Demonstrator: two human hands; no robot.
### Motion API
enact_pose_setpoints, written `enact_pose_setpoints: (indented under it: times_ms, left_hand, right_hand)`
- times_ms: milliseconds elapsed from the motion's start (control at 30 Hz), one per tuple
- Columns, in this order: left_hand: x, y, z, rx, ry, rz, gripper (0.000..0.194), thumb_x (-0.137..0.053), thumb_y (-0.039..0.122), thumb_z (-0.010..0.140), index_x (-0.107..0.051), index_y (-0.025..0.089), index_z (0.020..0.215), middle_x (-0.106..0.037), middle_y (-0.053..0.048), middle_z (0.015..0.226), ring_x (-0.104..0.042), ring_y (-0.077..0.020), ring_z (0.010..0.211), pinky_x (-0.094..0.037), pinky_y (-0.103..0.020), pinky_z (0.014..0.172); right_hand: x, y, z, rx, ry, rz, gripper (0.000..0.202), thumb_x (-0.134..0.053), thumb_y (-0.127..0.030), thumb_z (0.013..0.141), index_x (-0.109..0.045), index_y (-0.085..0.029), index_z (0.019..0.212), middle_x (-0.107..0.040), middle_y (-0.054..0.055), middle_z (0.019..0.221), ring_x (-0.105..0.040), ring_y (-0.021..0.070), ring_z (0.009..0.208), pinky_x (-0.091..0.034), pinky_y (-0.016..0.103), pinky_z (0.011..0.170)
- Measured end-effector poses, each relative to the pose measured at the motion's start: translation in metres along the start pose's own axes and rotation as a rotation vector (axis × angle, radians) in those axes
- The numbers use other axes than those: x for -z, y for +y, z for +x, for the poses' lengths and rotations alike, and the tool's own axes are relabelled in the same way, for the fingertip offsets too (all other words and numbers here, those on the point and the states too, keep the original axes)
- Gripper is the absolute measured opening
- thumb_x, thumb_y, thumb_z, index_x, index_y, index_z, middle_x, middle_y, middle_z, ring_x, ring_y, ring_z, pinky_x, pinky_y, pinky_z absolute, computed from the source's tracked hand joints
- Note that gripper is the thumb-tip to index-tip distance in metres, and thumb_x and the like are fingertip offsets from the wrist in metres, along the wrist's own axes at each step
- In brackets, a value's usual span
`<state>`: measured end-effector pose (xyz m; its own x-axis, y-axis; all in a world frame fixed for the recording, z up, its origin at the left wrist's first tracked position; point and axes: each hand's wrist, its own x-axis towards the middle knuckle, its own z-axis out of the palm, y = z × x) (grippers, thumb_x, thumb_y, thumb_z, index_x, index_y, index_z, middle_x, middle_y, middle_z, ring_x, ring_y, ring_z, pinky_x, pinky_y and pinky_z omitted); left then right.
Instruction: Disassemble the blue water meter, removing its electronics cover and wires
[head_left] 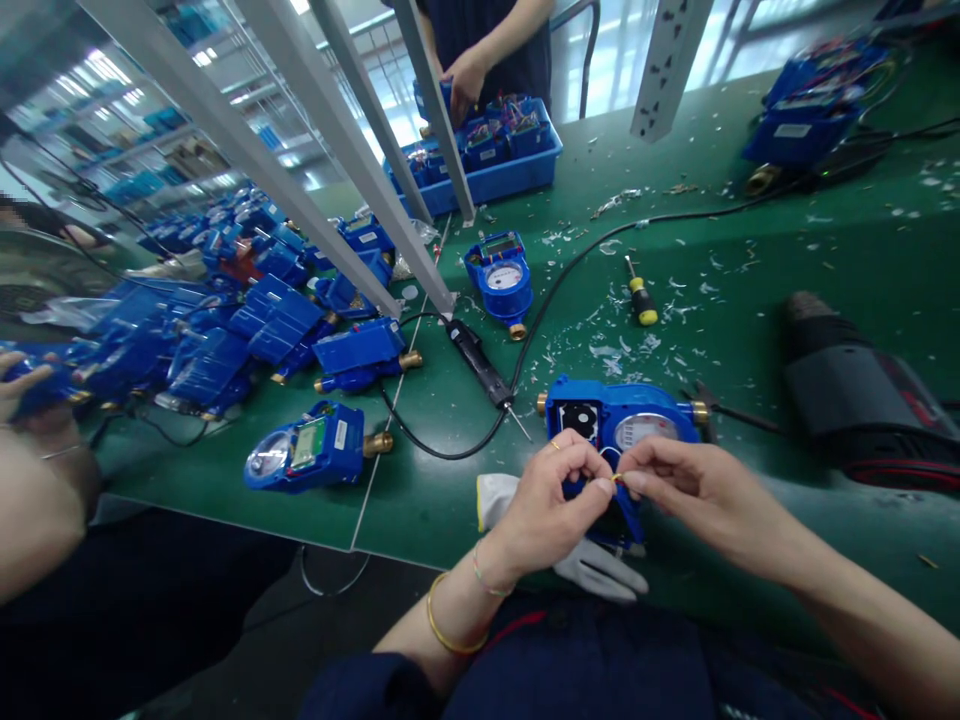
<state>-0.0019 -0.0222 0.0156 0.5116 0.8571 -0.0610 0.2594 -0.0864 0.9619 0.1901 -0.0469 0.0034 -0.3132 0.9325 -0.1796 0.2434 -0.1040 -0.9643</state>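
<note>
Directly in front of me lies a blue water meter (600,392) with brass ends and an opened housing, its round dial partly behind my fingers. Over it, my left hand (551,495) pinches a thin yellow wire (616,478) between thumb and forefinger. My right hand (686,490) pinches the same wire from the other side, so the fingertips of both hands nearly meet. A white wire loops just above them. Beneath my left hand and the meter is a pale work glove (600,570), partly covered.
A corded electric screwdriver (480,365), a yellow-black screwdriver (640,297) and a heat gun (862,390) lie around the meter. More meters (501,280) and plastic scraps cover the green bench (450,480). Co-workers' hands (466,85) work behind and at left. Grey posts (337,150) stand across the bench.
</note>
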Motion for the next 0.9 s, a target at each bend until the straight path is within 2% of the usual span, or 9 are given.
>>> enact_pose_setpoints:
  times_ms: [500,767,900]
  left_hand:
    - [0.0071,0.001,0.0069,-0.017,-0.089,-0.087,0.014,-0.062,0.022,0.084,-0.062,0.017,0.072,-0.053,-0.001,0.079,-0.05,-0.0148,0.08,-0.04,-0.029,0.077]
    - [0.0041,0.0013,0.0092,0.012,-0.061,-0.071,0.02,-0.064,0.023,0.082,-0.058,0.017,0.064,-0.052,-0.001,0.077,-0.05,-0.0138,0.077,-0.04,-0.027,0.073]
    - [0.0036,0.0006,0.0086,0.0,-0.015,-0.063,0.027,-0.065,0.031,0.083,-0.054,0.017,0.063,-0.052,-0.001,0.076,-0.051,-0.0143,0.076,-0.042,-0.028,0.074]
  right_hand:
    - [-0.0003,-0.001,0.0037,0.15,0.039,-0.06,0.027,-0.053,-0.036,0.093,-0.064,-0.017,0.078,-0.058,0.001,0.067,-0.049,0.0094,0.059,-0.04,0.019,0.053]
    - [-0.0038,-0.0002,0.0057,0.16,0.037,-0.059,0.027,-0.051,-0.034,0.094,-0.062,-0.016,0.077,-0.057,0.002,0.066,-0.048,0.0095,0.058,-0.038,0.02,0.051]
    - [-0.0035,-0.005,0.0054,0.177,0.035,-0.055,0.028,-0.051,-0.036,0.095,-0.061,-0.017,0.077,-0.057,0.001,0.066,-0.048,0.0097,0.058,-0.039,0.02,0.051]
